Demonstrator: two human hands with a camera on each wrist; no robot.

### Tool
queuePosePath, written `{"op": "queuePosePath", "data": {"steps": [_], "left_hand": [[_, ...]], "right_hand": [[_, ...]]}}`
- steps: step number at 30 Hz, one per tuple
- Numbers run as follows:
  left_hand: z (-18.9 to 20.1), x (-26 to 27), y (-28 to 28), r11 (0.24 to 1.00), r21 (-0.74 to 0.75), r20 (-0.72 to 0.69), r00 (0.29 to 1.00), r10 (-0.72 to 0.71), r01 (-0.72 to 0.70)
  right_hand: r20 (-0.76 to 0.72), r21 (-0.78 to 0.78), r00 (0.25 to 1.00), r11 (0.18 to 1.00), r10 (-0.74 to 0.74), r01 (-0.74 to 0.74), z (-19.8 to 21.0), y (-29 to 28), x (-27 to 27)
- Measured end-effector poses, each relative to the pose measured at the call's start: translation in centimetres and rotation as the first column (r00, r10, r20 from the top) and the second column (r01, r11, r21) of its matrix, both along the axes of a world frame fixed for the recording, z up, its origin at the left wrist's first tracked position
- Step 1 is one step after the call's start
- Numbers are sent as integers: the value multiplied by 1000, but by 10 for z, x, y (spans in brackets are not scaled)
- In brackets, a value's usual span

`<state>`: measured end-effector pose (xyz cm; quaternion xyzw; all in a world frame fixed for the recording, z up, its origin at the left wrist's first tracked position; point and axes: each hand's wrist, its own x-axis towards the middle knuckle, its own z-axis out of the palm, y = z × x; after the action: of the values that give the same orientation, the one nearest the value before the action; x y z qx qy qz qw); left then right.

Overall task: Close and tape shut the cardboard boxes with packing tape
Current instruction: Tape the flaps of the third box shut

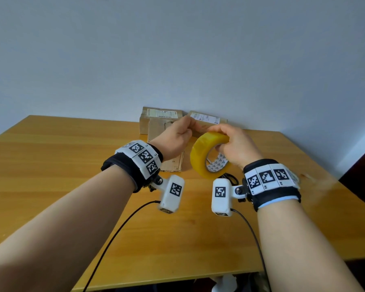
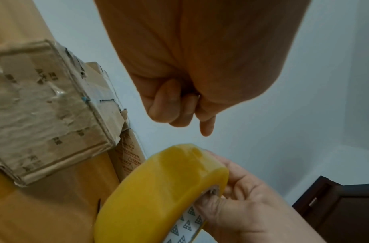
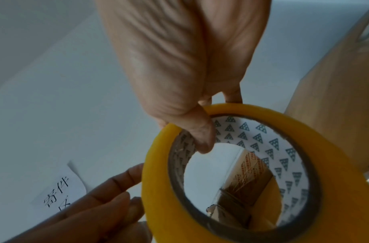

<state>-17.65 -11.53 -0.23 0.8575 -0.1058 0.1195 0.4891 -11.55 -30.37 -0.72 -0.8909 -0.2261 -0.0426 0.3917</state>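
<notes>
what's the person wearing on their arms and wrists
Both forearms are bare, with no sleeves. Each wrist has a black strap carrying a band of white blocks printed with black square codes. A white camera pod with its own code hangs below each, trailing a thin black cable.

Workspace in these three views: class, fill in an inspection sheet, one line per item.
Surface: wooden table, pushed against the wall.
Job's things: cardboard boxes at the far edge, one closed box with old tape on it; yellow tape roll held above the table.
Clutter: nothing seen.
Grippers: right hand grips the roll, thumb inside the core; left hand has curled fingers, apparently picking for the tape end.
Cables: black cables trail from the wrist cameras.
Surroundings: pale wall; dark furniture on the right.
</notes>
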Motion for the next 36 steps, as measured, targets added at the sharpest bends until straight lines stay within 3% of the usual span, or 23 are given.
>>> {"op": "queuePosePath", "data": {"steps": [6, 17, 23, 27, 31, 32, 34, 36], "left_hand": [[6, -6, 3, 988, 52, -39, 989, -141, 143], [14, -1, 9, 984, 175, 100, 994, -35, 17], [11, 1, 9, 958, 286, 159, 987, -7, -39], [11, 9, 15, 970, 164, 202, 969, 143, -178], [15, 19, 37, 913, -94, 149, 901, 408, -398], [15, 22, 42, 889, -165, 115, 887, 447, -426], [17, 27, 52, 834, -272, 51, 858, 512, -481], [21, 28, 62, 782, -363, -24, 844, 536, -507]], "right_hand": [[-37, 82, 999, 996, 31, -28, 4, 4, 2], [-116, 94, 990, 993, 86, -75, 4, 9, -3], [-148, 174, 983, 981, 110, -84, 5, 15, -8], [-142, 341, 971, 930, 195, -137, 12, 19, -6], [-133, 403, 943, 886, 306, -230, 18, 31, -14], [-105, 330, 940, 904, 323, -274, 18, 36, -14], [-39, 37, 942, 943, 333, -332, 16, 50, -13], [44, -121, 956, 951, 290, -283, 17, 63, -8]]}}
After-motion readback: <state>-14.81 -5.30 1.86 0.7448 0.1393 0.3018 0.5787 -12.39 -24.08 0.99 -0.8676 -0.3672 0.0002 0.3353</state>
